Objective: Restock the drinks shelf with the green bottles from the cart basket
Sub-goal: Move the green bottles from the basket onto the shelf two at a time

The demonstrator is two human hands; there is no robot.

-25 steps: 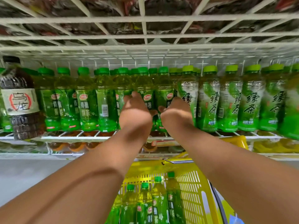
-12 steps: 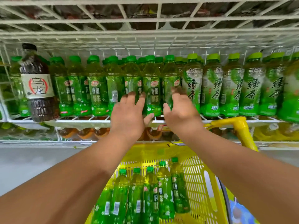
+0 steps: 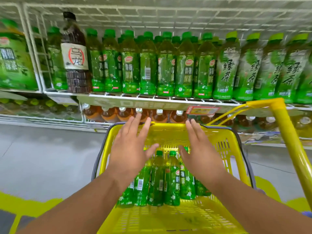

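Several green bottles (image 3: 160, 179) lie side by side in the yellow cart basket (image 3: 170, 134), caps pointing away from me. My left hand (image 3: 130, 149) hovers open above the basket's left half, fingers spread, holding nothing. My right hand (image 3: 200, 152) hovers open above the right half, just over the bottles, also holding nothing. On the white wire drinks shelf (image 3: 152, 98) stands a full row of green bottles (image 3: 148, 65), upright with green caps.
A tall dark tea bottle (image 3: 75, 53) stands at the left of the shelf row. Lighter-labelled green tea bottles (image 3: 226, 65) fill the right. Amber drinks (image 3: 125, 114) sit on the shelf below. The yellow cart handle (image 3: 287, 132) rises at right. Grey floor lies at left.
Both hands have let go of the bottles on the shelf and dropped down and back to above the basket. My view has tilted downward, showing more of the basket.
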